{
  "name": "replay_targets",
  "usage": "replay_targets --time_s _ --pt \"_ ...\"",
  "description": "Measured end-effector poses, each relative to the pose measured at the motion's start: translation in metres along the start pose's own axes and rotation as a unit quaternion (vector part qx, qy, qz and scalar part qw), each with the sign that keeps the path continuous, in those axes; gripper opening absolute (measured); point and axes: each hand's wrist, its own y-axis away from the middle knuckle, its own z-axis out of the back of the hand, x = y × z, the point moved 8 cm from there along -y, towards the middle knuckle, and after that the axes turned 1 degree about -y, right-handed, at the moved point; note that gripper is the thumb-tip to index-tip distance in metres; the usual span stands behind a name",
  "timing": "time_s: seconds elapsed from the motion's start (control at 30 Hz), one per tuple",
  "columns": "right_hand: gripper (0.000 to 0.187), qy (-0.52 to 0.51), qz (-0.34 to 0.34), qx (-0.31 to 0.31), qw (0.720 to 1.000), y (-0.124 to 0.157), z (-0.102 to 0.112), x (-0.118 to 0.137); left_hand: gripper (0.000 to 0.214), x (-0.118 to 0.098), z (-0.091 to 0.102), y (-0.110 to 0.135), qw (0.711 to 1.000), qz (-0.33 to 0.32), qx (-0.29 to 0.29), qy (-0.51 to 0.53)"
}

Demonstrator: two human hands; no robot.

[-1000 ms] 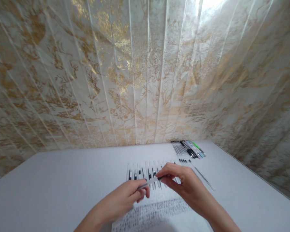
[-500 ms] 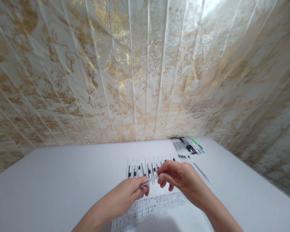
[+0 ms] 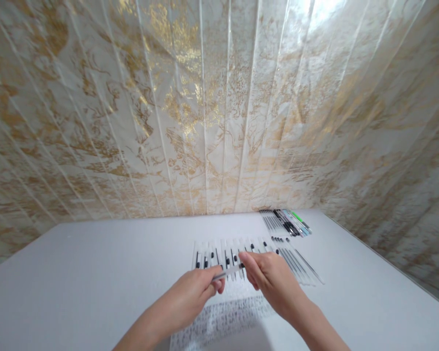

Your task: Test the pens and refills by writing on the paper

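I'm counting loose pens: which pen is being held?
The clear pen pinched between left hand and right hand; the other pens lie flat in rows.

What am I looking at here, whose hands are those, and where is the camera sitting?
There is no machine here: a person works with two bare hands. The one camera sits on that person's head, looking forward and down, so you see their own view. The left hand pinches a clear pen at one end, and the right hand closes its fingers on the other end. Behind them, on the white table, lies a row of clear pens with black parts. To the right are thin refills, and farther back some coloured pens. A printed sheet lies below the hands. A gold-veined wall rises behind.
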Motion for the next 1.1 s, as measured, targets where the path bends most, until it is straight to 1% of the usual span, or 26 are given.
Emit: replay_targets --time_s 0.07,0.13,0.17,0.2,0.27,0.33,0.4,0.5,0.53,0.67,0.73,0.83,0.9,1.0,1.03,1.1 --pt "0.048 -0.026 0.017 0.016 0.999 0.001 0.004 0.004 0.022 0.002 0.001 0.000 1.000 0.008 -0.005 -0.007" --pt "0.034 -0.030 0.040 0.016 0.999 0.002 0.005 0.008 0.023 0.003 0.002 0.000 1.000 0.014 -0.010 -0.018" --pt "0.031 -0.022 0.043 0.012 0.999 0.001 0.005 0.008 0.022 0.004 0.002 0.001 0.999 0.016 -0.013 -0.024" --pt "0.033 -0.013 0.040 0.009 0.999 0.001 0.003 0.006 0.021 0.003 0.003 0.001 0.999 0.018 -0.014 -0.031" --pt "0.043 -0.001 0.015 0.009 1.000 -0.001 -0.001 0.001 0.020 0.002 0.003 0.001 0.999 0.019 -0.015 -0.043" --pt "0.050 -0.011 -0.007 0.015 1.000 -0.001 -0.003 -0.003 0.021 0.001 0.003 0.001 0.998 0.019 -0.015 -0.054" --pt "0.046 -0.031 -0.002 0.022 0.999 -0.001 -0.001 -0.001 0.022 0.002 0.003 0.001 0.998 0.020 -0.019 -0.062" --pt "0.030 -0.032 0.024 0.026 0.999 0.000 0.001 0.006 0.022 0.002 0.002 0.001 0.998 0.019 -0.019 -0.064" --pt "0.030 -0.020 0.023 0.026 0.999 0.000 0.000 0.006 0.021 0.002 0.001 0.001 0.998 0.019 -0.017 -0.063" --pt "0.045 0.026 -0.021 0.031 0.999 -0.001 -0.005 -0.002 0.022 0.002 0.000 0.001 0.997 0.031 -0.008 -0.070" --pt "0.043 0.015 -0.013 0.028 0.999 -0.001 -0.004 -0.001 0.025 0.002 0.002 0.001 0.997 0.035 -0.014 -0.074" --pt "0.031 0.004 0.029 0.014 0.999 -0.001 -0.002 0.006 0.026 0.002 0.004 0.001 0.996 0.030 -0.027 -0.081" --pt "0.035 0.024 0.027 0.007 0.999 -0.001 -0.003 0.005 0.025 0.003 0.003 0.002 0.994 0.035 -0.029 -0.100" --pt "0.046 0.036 -0.009 0.010 0.999 -0.001 -0.004 -0.002 0.024 0.004 0.003 0.002 0.991 0.042 -0.035 -0.125" --pt "0.047 0.025 -0.012 0.015 0.999 -0.001 -0.003 -0.002 0.024 0.004 0.004 0.002 0.990 0.040 -0.039 -0.127" --pt "0.042 -0.002 0.008 0.020 1.000 0.000 0.000 0.002 0.023 0.002 0.006 0.001 0.990 0.034 -0.048 -0.125"
